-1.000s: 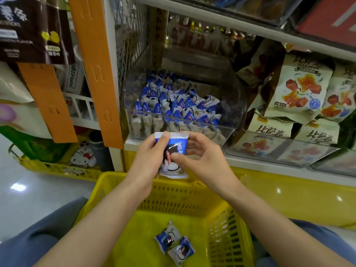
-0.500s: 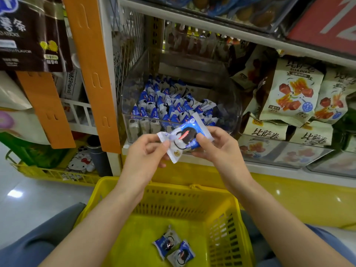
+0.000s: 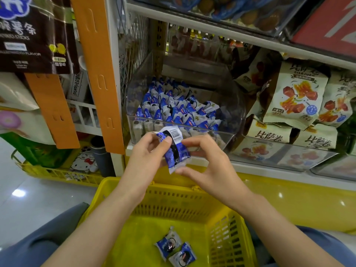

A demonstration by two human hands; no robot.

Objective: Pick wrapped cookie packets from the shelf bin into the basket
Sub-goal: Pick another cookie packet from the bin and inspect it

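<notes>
A person's left hand (image 3: 144,157) and right hand (image 3: 210,168) share one blue-and-white packet (image 3: 176,151), held in the air just in front of the shelf (image 3: 269,166) and above the far rim of the basket (image 3: 173,201). The left thumb and forefinger pinch the packet's upper left corner. The right hand curls round its other side, forefinger at the top and thumb under the lower end. The packet stands nearly upright, its barcode at the top and turned toward the wearer.

Below the hands, the yellow basket sits between blue-grey trouser legs (image 3: 38,245). Two packets (image 3: 168,244) of the same kind lie side by side on its floor, touching, near the right wall.

Behind the hands, a clear bin (image 3: 221,133) stands on the shelf, with a pile (image 3: 173,110) of matching packets heaped toward its front and left. Cream snack bags (image 3: 296,97) printed with red pieces fill the shelf just right of the bin. An orange strip (image 3: 96,74) runs down the shelf's left upright, and a second yellow basket (image 3: 57,174) sits on the floor beyond it.
</notes>
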